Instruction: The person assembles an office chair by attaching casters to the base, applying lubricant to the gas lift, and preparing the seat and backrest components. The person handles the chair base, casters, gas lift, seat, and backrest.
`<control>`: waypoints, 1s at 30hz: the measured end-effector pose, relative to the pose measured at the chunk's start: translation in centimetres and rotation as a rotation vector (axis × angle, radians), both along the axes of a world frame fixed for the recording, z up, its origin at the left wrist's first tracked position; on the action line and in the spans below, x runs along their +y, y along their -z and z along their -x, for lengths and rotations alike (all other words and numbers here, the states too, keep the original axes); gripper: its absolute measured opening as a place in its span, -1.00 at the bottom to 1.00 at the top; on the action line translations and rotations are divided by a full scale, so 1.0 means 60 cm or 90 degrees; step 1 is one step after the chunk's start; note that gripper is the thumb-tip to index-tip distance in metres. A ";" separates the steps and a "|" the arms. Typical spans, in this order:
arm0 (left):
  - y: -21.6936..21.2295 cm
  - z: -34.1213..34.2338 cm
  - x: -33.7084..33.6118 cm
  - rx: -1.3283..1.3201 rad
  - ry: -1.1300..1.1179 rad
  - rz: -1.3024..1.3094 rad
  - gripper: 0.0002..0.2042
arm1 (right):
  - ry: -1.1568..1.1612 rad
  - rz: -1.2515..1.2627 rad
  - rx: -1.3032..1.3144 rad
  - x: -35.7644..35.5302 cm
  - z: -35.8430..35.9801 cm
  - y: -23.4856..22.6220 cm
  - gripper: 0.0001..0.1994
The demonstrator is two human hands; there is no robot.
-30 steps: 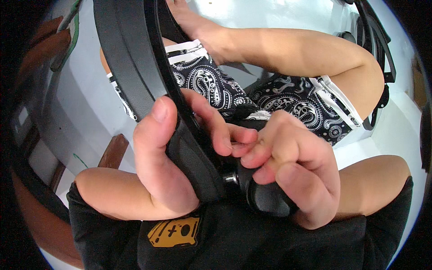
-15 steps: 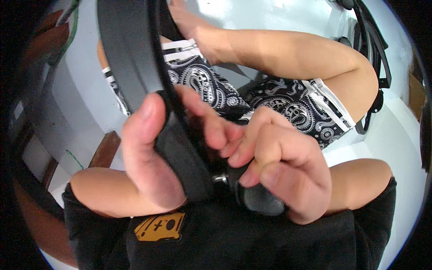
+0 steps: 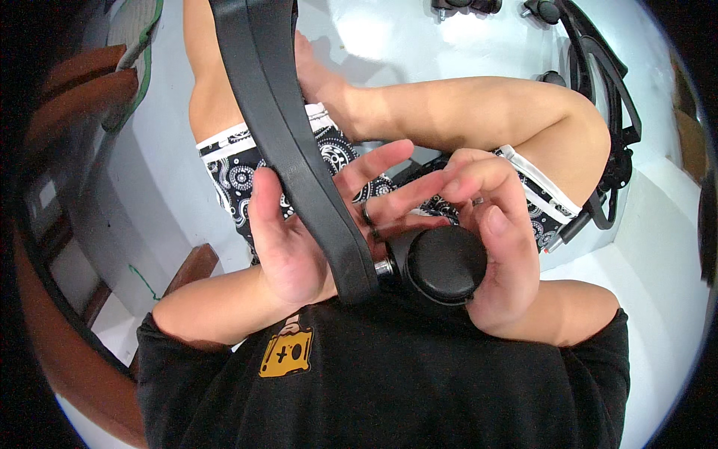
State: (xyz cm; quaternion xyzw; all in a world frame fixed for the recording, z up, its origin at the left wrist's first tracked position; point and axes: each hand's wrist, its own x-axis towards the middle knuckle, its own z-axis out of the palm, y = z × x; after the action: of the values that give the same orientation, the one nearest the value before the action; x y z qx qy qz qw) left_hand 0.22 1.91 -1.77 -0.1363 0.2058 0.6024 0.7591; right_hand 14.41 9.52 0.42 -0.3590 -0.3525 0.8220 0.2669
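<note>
A long black chair base leg (image 3: 288, 142) slants down toward my chest, its lower end at my shirt. My left hand (image 3: 295, 251) cradles it, thumb on the left side and palm behind; the fingers stretch out loosely to the right. A dark ring shape (image 3: 365, 213) circles one of these fingers. At the leg's lower end a black caster wheel (image 3: 446, 263) sits beside it, with a short shiny metal stem (image 3: 384, 268) showing between them. My right hand (image 3: 502, 247) curls around the caster's right side, fingers bent near my left fingertips. The palm's contact with the caster is partly hidden.
More black casters (image 3: 467, 6) lie on the pale floor at the top. A black metal-and-plastic frame (image 3: 617, 112) stands to the right, beyond my bent leg (image 3: 479, 108). Brown wooden furniture legs (image 3: 187, 268) stand at the left.
The leg has swung a little rightward at its top. The caster has turned so its round face points up at me. My right fingers have loosened from it and my left fingers have straightened.
</note>
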 end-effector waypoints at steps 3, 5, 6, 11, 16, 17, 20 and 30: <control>0.008 0.004 -0.004 -0.025 0.016 0.004 0.16 | -0.006 -0.086 -0.044 -0.002 -0.003 0.005 -0.63; 0.012 0.005 -0.008 -0.014 0.021 0.011 0.19 | -0.056 -0.119 -0.056 0.000 -0.005 0.007 -0.61; 0.013 0.004 -0.010 -0.002 0.020 -0.006 0.21 | -0.103 -0.133 -0.057 0.002 -0.007 0.008 -0.60; 0.012 0.013 -0.015 -0.018 -0.011 -0.059 0.23 | -0.267 -0.433 0.018 0.026 -0.003 0.022 -0.59; -0.011 0.030 -0.023 0.266 0.234 0.126 0.17 | -0.333 -0.580 0.045 0.030 0.009 0.011 -0.67; -0.010 0.028 -0.023 0.191 0.164 0.114 0.13 | -0.339 -0.588 0.051 0.029 0.012 0.010 -0.71; -0.013 0.027 -0.027 0.036 0.008 0.056 0.10 | -0.331 -0.601 0.117 0.025 0.023 0.014 -0.79; 0.010 0.008 -0.037 0.097 -0.025 0.051 -0.16 | -0.302 -0.414 0.121 0.014 0.025 0.020 -0.90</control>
State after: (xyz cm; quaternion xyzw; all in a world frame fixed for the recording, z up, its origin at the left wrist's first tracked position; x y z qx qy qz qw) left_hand -0.23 -0.31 -2.37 -0.1246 0.2843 0.6172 0.7230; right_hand 12.93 10.35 -0.81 -0.0872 -0.6407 0.7359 0.2009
